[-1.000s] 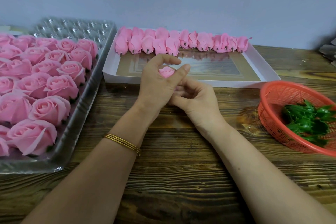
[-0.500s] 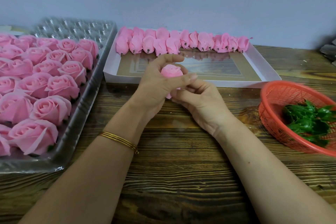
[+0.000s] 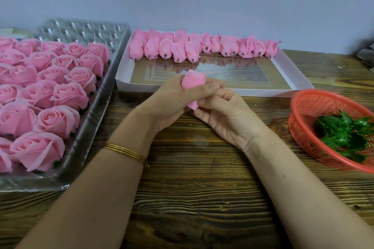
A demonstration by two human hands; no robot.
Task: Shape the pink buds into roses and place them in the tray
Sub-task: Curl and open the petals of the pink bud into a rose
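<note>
A pink bud stands upright between both hands above the table's middle. My left hand wraps its fingers and thumb round the bud's body. My right hand pinches the bud's lower end from the right. Several unshaped pink buds lie in a row along the far side of a white box. At the left, a clear plastic tray holds several finished pink roses.
A red mesh basket with green leaf pieces sits at the right edge. The clear tray's far cells hold nothing. Bare wooden tabletop lies between my forearms. A wall stands behind the table.
The bud has risen out of my left palm and now stands taller between the fingers. My right hand has shifted to the bud's lower end.
</note>
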